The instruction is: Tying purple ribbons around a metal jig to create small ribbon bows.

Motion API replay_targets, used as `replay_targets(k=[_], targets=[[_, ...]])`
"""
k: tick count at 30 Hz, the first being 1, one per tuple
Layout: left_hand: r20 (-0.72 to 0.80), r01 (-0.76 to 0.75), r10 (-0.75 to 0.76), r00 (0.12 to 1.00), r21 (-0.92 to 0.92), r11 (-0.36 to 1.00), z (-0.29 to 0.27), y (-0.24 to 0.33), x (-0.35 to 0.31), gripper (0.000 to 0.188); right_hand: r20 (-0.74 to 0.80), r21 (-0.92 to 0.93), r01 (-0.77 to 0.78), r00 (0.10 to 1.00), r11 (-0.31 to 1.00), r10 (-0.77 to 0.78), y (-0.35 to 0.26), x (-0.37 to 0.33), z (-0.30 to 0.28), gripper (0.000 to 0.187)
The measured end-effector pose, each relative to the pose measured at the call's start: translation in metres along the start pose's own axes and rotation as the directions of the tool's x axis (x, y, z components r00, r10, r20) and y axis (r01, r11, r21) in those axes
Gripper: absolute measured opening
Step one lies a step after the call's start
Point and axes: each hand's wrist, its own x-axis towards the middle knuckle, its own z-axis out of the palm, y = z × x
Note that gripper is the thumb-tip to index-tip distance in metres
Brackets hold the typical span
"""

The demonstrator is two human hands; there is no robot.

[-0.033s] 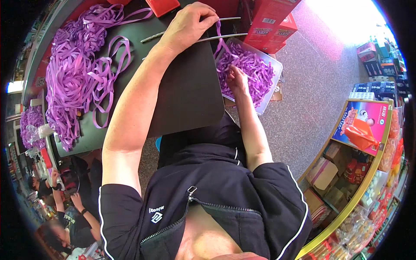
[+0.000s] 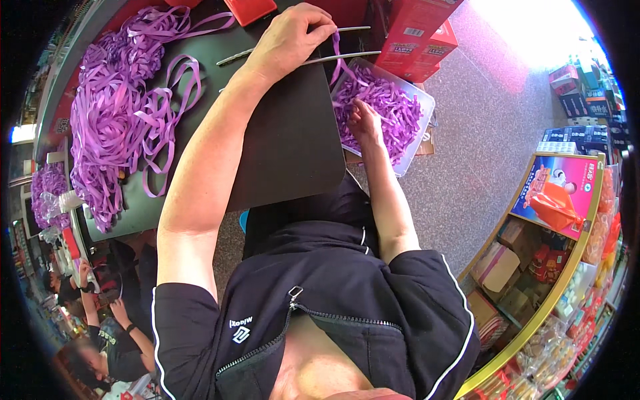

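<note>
My left hand [image 2: 293,37] is over the far edge of the black table [image 2: 287,153], thumb and fingertips pinched on a purple ribbon [image 2: 336,45]. The ribbon hangs down toward a clear plastic tub [image 2: 427,110] just off the table's right edge. Short purple ribbon pieces [image 2: 393,110] fill the tub. My right hand [image 2: 365,123] is over its near left side, fingers curled in among the pieces; what they grip cannot be made out. Two thin metal rods [image 2: 350,56] lie across the far table edge, partly behind my left hand. A large tangled heap of purple ribbon [image 2: 110,127] covers the table's left side.
Red boxes [image 2: 417,43] stand behind the tub, and a red case [image 2: 251,9] sits at the far table edge. To the right are a yellow-edged display counter [image 2: 533,293] and packaged goods. Another person [image 2: 110,347] works at lower left, near more purple ribbon [image 2: 50,193].
</note>
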Motion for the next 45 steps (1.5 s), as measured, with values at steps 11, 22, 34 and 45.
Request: replay_targets(k=[11, 22, 34, 45], targets=[[0.006, -0.012, 0.012, 1.000, 0.009, 1.000, 0.001, 0.000, 0.002, 0.026, 0.062, -0.148, 0.041, 0.998, 0.988, -0.032, 0.009, 0.000, -0.010, 0.010], [0.004, -0.009, 0.009, 1.000, 0.010, 1.000, -0.002, 0.001, 0.000, 0.027, -0.105, -0.911, 0.113, 0.867, 0.397, -0.488, 0.019, 0.017, -0.014, 0.024], [0.006, -0.011, 0.011, 1.000, -0.031, 0.999, -0.003, 0.000, -0.001, 0.022, 0.213, -0.875, 0.365, 0.879, 0.317, -0.427, 0.033, 0.003, -0.013, 0.019], [0.027, -0.025, 0.026, 0.999, -0.045, 0.999, 0.003, -0.019, 0.005, 0.026, 0.599, -0.764, 0.645, 0.705, -0.009, -0.379, 0.016, -0.058, -0.031, 0.015]])
